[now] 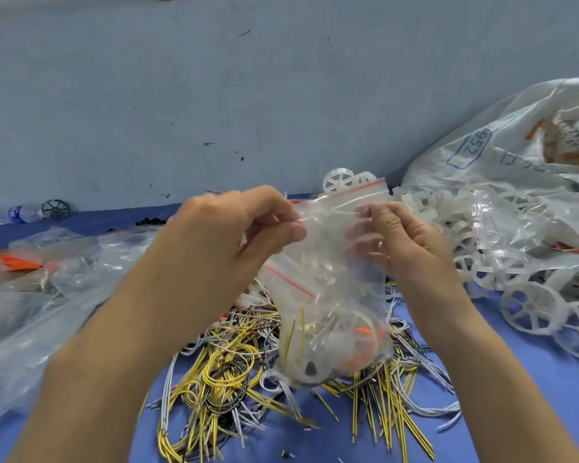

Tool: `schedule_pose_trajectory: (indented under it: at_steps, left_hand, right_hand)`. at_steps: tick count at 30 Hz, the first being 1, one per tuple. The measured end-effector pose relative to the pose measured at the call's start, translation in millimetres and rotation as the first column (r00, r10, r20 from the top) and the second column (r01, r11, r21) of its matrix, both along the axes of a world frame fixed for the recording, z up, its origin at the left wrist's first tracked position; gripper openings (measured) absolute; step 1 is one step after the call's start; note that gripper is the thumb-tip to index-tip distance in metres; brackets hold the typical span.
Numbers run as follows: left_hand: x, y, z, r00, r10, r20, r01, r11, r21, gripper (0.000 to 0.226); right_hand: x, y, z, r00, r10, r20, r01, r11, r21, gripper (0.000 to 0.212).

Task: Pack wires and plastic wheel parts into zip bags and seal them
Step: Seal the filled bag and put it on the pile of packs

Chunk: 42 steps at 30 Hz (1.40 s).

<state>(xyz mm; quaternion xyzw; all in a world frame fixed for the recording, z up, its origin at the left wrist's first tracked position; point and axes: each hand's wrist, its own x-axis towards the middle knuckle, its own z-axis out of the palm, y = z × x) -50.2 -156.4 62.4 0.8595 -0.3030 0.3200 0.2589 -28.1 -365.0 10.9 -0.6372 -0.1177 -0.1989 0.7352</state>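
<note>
A clear zip bag (331,295) with a red seal line hangs in front of me above the table. It holds a white wheel part, yellow wires and orange bits at its bottom. My left hand (244,225) pinches the bag's top edge on the left. On the right, my right hand (398,235) pinches the same top edge. Under the bag lies a heap of yellow, white and black wires (234,372) on the blue table (522,396). White plastic wheel parts (528,305) are piled at the right.
A big white sack (502,148) with more parts lies at the right rear. Empty clear bags (30,295) cover the left side, with an orange piece (17,262) among them. A water bottle (22,213) and a dark wheel (56,208) stand by the blue wall.
</note>
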Motion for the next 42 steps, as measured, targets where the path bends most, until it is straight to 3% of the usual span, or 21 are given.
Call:
schedule_pose_trajectory:
  at_steps: [3,6,11,18,22,27,34,42]
  left_hand:
    - [-3.2,0.6,2.7,1.000,0.020,-0.002,-0.020,1.000,-0.011,0.014]
    - [-4.5,3.7,6.0,0.995,0.052,0.086,-0.050,0.998,-0.027,0.015]
    - [-1.8,6.7,5.1,0.999,0.035,0.034,-0.033,0.998,-0.053,0.015]
    - [1.6,11.3,-1.0,0.981,0.110,-0.157,-0.097,0.992,0.084,0.029]
    - [4.1,16.1,-2.7,0.958,0.116,-0.263,-0.088,0.989,0.116,0.020]
    - [1.2,15.3,0.3,0.982,0.027,-0.188,-0.023,0.999,0.025,0.011]
    - [-1.0,20.4,3.9,0.986,0.036,-0.161,-0.036,0.999,0.003,0.010]
    - [4.9,26.2,4.1,0.954,0.286,-0.087,-0.283,0.958,0.046,0.018]
  right_hand:
    - [0.7,2.8,1.7,0.999,0.039,0.035,-0.038,0.999,-0.023,0.022]
    - [2.6,4.0,2.5,0.998,0.036,0.055,-0.039,0.998,0.054,0.022]
    - [4.0,7.5,0.6,0.996,-0.032,0.080,0.028,0.998,0.051,0.021]
    - [2.1,11.5,-2.0,0.998,-0.051,0.044,0.050,0.999,0.020,0.021]
    - [0.7,12.7,-1.4,0.996,-0.049,0.068,0.050,0.999,-0.006,0.021]
    - [1.2,10.9,-2.6,0.998,-0.045,0.037,0.045,0.999,0.011,0.022]
    - [0.8,10.8,-3.5,0.997,-0.060,0.052,0.055,0.995,0.086,0.019]
    - [-3.0,21.9,-0.9,0.971,-0.184,0.155,0.180,0.983,0.036,0.014]
